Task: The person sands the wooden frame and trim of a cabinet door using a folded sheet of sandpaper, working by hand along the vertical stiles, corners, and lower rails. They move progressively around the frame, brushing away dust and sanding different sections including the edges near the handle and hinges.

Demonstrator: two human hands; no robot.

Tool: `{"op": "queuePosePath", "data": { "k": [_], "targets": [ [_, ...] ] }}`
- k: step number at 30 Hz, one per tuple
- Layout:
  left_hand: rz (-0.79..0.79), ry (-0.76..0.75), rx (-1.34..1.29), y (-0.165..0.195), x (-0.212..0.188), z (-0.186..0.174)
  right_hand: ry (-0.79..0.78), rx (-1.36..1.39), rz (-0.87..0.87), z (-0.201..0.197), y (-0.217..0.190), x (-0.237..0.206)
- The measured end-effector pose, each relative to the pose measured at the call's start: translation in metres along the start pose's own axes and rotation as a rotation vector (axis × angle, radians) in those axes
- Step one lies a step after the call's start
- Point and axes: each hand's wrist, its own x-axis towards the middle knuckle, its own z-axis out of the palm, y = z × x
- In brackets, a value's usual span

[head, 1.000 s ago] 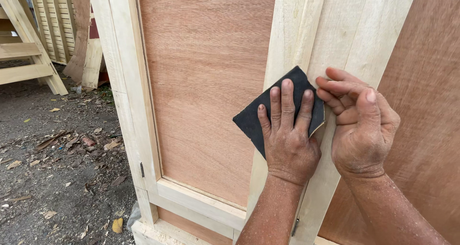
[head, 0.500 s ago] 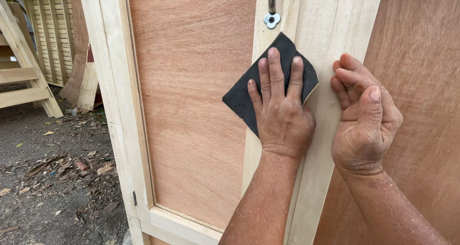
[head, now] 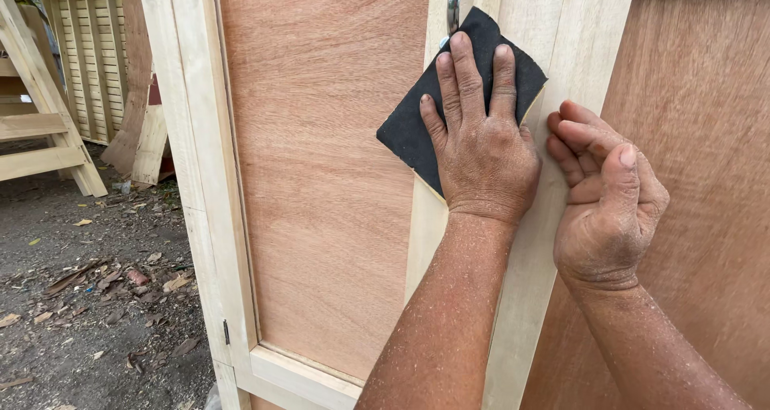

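Sandpaper (head: 417,133), a dark sheet, lies flat against the pale wooden stile (head: 553,49) of a door, pinned under the left hand (head: 485,157), whose fingers are spread straight over it. Just beside it, the right hand (head: 609,209) rests on the same stile, fingers curled loosely, grasping nothing. Behind are the reddish plywood panel (head: 321,153), a metal handle (head: 454,1) above, and farther off slatted wooden frames (head: 80,65) on littered ground (head: 88,298).

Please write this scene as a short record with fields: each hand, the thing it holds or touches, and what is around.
left hand: flat on sandpaper, fingers spread
sandpaper: dark sheet, pressed on the pale stile
right hand: fingers curled, resting on the stile, holds nothing
stile: pale wood, between two brown panels
panel: reddish-brown plywood
handle: metal, above the sandpaper
ground: dirt, wood scraps
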Motion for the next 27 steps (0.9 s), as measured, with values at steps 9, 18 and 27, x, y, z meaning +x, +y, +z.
{"op": "queuePosePath", "data": {
  "k": [9, 18, 27],
  "targets": [
    [-0.094, -0.197, 0.064, -0.025, -0.205, -0.074, -0.051, -0.068, 0.018, -0.002, 0.005, -0.038],
    [-0.059, -0.227, 0.084, -0.053, -0.204, -0.022, -0.180, -0.167, 0.032, 0.011, 0.006, -0.065],
    [-0.009, -0.379, 0.079, -0.072, -0.304, -0.081, -0.411, -0.408, -0.022, 0.022, 0.007, -0.096]
  ]
}}
